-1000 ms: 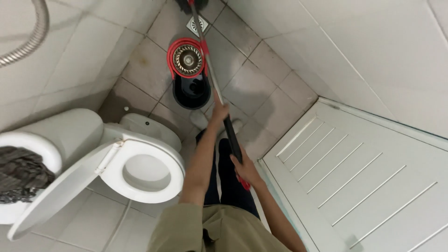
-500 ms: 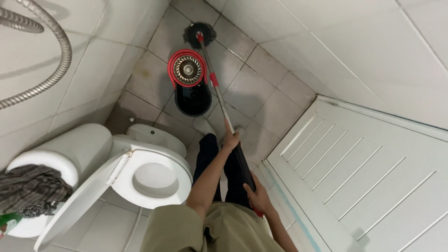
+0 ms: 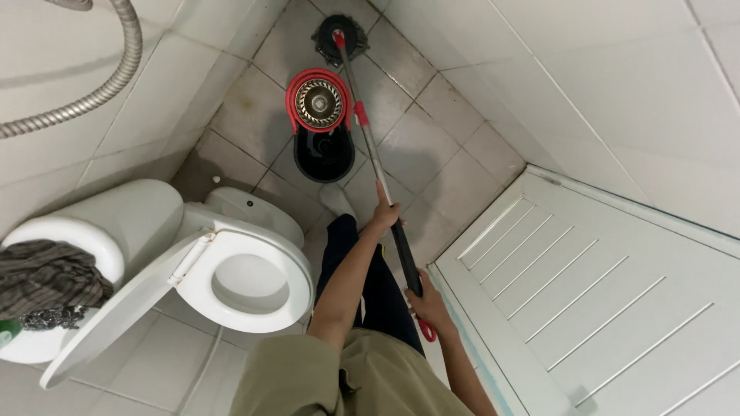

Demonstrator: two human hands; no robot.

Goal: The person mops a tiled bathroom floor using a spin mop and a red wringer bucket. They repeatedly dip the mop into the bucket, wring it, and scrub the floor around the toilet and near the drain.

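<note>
While gripped by each hand (image 3: 383, 213), mop (image 3: 368, 139), bucket (image 3: 322, 131)

The mop pole (image 3: 370, 146) is silver with a red collar, a black grip and a red end loop; its mop head (image 3: 339, 40) is dark grey. The bucket (image 3: 324, 150) is black with a red rim around a metal spinner. The toilet (image 3: 231, 262) is white, the floor (image 3: 432, 154) grey-beige tile with dark stains, the walls white tile. The door (image 3: 601, 293) is white with ribbed lines. A striped grey cloth (image 3: 46, 281) lies on the tank. The trousers (image 3: 378, 293) are dark, the shirt olive.
</note>
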